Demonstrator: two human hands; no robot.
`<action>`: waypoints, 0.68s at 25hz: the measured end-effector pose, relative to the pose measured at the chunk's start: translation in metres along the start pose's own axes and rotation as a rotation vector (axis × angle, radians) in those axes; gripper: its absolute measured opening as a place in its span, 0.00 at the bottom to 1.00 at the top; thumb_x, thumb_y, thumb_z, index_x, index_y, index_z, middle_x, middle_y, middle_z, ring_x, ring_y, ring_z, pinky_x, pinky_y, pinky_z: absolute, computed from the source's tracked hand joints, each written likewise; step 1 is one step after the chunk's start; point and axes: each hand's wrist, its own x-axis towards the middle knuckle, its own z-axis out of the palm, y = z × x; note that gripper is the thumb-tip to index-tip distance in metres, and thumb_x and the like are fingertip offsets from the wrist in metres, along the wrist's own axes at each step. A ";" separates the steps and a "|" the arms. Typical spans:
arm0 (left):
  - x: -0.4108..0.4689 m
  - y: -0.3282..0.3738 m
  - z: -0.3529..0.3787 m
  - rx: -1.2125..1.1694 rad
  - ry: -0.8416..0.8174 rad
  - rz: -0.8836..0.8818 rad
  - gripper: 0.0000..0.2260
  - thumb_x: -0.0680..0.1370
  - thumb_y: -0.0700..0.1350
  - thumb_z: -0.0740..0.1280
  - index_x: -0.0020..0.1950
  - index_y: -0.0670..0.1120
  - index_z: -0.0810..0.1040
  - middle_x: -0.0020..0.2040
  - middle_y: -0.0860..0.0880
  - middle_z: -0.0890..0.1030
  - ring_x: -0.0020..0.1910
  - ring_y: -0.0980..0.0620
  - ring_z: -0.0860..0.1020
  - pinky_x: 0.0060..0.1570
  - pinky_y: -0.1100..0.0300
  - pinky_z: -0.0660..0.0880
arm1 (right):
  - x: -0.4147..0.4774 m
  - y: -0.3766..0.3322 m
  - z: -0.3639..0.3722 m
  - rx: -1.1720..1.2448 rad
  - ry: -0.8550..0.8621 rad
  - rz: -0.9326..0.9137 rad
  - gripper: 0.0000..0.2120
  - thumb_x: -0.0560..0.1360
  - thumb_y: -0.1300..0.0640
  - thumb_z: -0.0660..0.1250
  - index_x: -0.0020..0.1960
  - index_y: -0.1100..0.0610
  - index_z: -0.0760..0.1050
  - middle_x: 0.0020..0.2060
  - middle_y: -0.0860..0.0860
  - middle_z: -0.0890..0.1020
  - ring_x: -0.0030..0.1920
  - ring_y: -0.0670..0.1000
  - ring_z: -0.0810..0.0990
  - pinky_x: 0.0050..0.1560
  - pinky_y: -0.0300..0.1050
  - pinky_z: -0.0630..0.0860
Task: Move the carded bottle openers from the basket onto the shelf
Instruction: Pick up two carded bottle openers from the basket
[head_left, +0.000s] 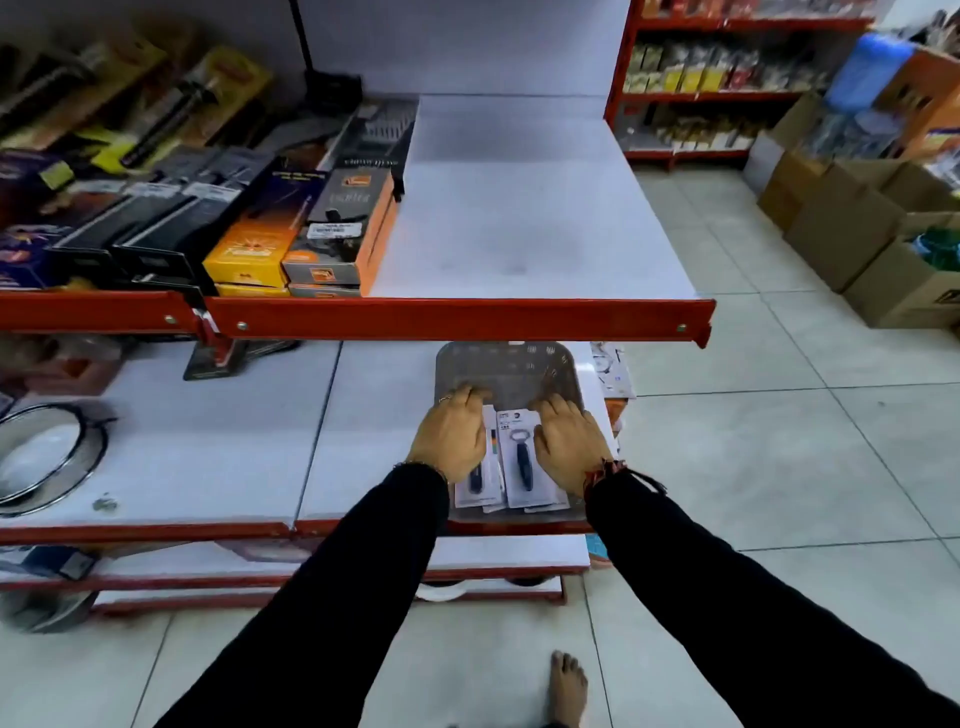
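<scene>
A grey plastic basket sits on the lower white shelf, partly under the red lip of the upper shelf. In the basket's near half lie several carded bottle openers, white cards with dark-handled openers. My left hand rests palm down on the left cards, fingers curled at their top edge. My right hand lies on the right side of the cards, fingers bent over them. Whether either hand has a firm hold on a card I cannot tell.
Boxed lighters and packaged tools fill the upper shelf's left part; its right part is bare white. A metal ring lies on the lower shelf at left. Cardboard boxes stand on the tiled floor at right. My bare foot is below.
</scene>
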 end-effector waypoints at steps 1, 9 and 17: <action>0.016 -0.009 0.009 0.005 -0.082 -0.018 0.23 0.78 0.40 0.59 0.74 0.44 0.68 0.72 0.44 0.70 0.66 0.42 0.75 0.65 0.52 0.73 | 0.012 0.005 0.005 0.005 -0.040 -0.003 0.21 0.75 0.59 0.59 0.67 0.58 0.72 0.64 0.57 0.75 0.61 0.62 0.76 0.60 0.55 0.73; 0.079 -0.023 0.064 0.154 -0.446 -0.165 0.27 0.74 0.41 0.67 0.73 0.44 0.68 0.74 0.44 0.70 0.71 0.41 0.71 0.71 0.47 0.68 | 0.078 0.023 0.047 -0.074 -0.317 0.003 0.25 0.76 0.56 0.60 0.72 0.57 0.67 0.71 0.56 0.69 0.68 0.61 0.71 0.65 0.56 0.70; 0.081 -0.019 0.056 0.228 -0.428 -0.158 0.19 0.76 0.38 0.66 0.67 0.43 0.75 0.67 0.43 0.76 0.64 0.41 0.77 0.64 0.48 0.75 | 0.086 0.022 0.048 -0.069 -0.240 -0.023 0.19 0.74 0.55 0.60 0.63 0.55 0.75 0.63 0.55 0.78 0.62 0.60 0.76 0.60 0.55 0.73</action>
